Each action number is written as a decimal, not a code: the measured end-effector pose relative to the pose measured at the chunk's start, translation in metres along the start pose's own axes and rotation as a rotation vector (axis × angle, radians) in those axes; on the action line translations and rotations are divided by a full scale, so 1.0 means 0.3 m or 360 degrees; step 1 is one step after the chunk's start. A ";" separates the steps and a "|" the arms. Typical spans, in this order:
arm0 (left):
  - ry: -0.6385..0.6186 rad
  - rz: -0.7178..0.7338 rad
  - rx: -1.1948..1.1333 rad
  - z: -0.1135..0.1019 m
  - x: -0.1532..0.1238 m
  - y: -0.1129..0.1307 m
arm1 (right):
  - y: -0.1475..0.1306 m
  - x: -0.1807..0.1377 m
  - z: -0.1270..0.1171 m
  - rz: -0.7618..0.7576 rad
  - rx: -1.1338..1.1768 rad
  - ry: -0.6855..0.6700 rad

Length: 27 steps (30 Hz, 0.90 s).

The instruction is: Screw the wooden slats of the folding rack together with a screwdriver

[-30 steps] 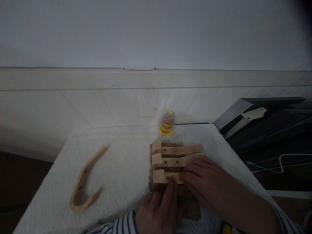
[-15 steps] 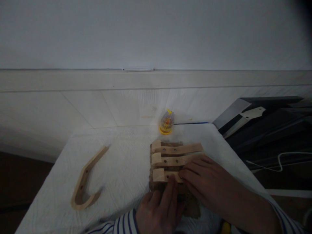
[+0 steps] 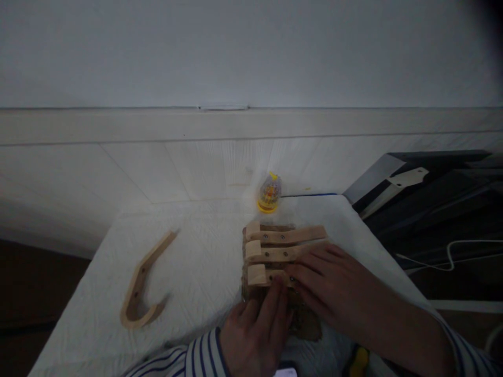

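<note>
Three pale wooden hooks lie side by side across a rough brown board [image 3: 306, 327]: a far hook [image 3: 294, 235], a middle hook [image 3: 277, 254] and a near hook [image 3: 257, 275]. Dark screws or holes show along their shafts. My left hand [image 3: 253, 332] presses its closed fingertips on the near hook, beside one screw. From the right, my right hand [image 3: 322, 277] reaches over the shaft ends, its fingers closed on the near hook by the other screw. Its palm hides that hook's right end. Another wooden hook [image 3: 139, 283] lies loose on the left.
The white-covered table [image 3: 200, 256] stands against a white panelled wall [image 3: 188, 167]. A small yellow-based clear container [image 3: 269, 195] is at the back edge. Dark flat panels [image 3: 451, 204] and a white cable [image 3: 451, 256] are at the right. A yellow-and-black object [image 3: 358, 361] shows near my body.
The view has shifted slightly, and a lit phone-like edge now shows at the bottom. Both hands stay on the near hook, with the right fingers slightly farther left along it.
</note>
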<state>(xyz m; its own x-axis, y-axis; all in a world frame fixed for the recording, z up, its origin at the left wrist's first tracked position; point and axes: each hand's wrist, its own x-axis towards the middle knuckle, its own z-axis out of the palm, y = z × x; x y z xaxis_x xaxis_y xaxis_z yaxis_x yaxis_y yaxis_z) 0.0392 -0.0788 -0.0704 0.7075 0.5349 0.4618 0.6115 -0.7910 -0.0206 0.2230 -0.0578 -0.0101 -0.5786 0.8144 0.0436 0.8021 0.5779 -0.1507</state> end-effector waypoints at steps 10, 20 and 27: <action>-0.0033 0.0051 -0.0109 -0.061 -0.008 -0.008 | -0.005 -0.118 -0.098 0.0089 -0.0208 0.0313; 0.0101 -0.0262 -0.0480 -0.102 -0.002 0.000 | 0.001 -0.333 -0.087 0.0185 -0.0228 0.0262; 0.0117 -0.0261 -0.0462 -0.125 -0.033 0.005 | -0.030 -0.418 -0.031 0.0218 -0.0102 0.0008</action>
<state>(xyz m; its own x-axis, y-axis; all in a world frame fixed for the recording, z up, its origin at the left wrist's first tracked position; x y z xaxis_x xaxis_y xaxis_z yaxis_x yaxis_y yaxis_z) 0.0196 -0.0964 -0.0417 0.5741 0.6477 0.5009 0.5813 -0.7532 0.3078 0.2896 -0.1647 -0.0050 -0.4624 0.8861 0.0320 0.8813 0.4633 -0.0925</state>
